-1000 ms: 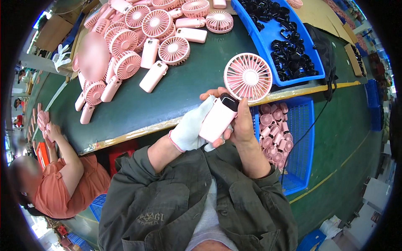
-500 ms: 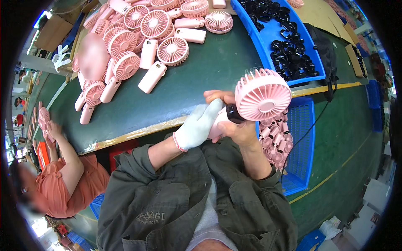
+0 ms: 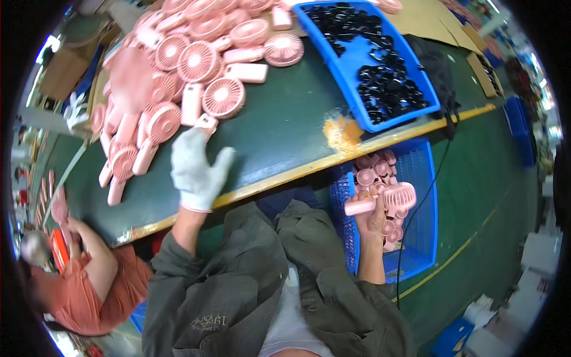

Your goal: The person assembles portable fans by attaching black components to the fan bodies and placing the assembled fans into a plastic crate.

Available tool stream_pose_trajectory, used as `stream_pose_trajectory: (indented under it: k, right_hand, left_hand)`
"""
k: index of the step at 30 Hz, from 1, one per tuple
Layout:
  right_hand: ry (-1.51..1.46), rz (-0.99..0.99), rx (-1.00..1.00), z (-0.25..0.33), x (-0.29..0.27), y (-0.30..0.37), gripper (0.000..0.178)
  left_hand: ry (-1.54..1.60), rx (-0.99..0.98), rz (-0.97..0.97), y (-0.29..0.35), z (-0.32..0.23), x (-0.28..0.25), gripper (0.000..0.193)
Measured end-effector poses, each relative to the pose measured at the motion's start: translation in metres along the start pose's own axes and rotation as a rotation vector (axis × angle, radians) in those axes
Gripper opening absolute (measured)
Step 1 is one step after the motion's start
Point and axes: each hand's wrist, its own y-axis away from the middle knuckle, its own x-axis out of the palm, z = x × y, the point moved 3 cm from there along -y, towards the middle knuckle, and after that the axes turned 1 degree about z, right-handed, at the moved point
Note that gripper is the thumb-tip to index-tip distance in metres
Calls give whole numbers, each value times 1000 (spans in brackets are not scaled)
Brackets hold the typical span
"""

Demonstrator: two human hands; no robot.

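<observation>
Hands are working apart: right (image 3: 372, 221) is clutching a pink fan (image 3: 399, 197) over the blue crate (image 3: 424, 232) beneath it; gloved left (image 3: 197, 165) is spreading at a pink handle (image 3: 206, 122) by its fingertips, contact unclear. Probably handling a set-down; next move is calling for right-hand release.

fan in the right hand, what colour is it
The fan is light pink; it shows best in the head view.

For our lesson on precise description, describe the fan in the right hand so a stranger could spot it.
Beside the green table, on the right, is a blue crate. Over it in view, the right hand holds a pink fan; unlike the loose fans heaped inside, this one is gripped.
</observation>
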Motion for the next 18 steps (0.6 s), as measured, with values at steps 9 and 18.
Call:
stream_pose_trajectory:
  k: [9, 18]
  right_hand:
    - [160, -761, -22, -5, -101, -12, 20]
    - [1335, 41, -1085, 142, 216, -123, 17]
  left_hand:
    - [109, -260, 553, -35, 56, 40, 59]
    - [-68, 272, 466, -42, 7, 33, 40]
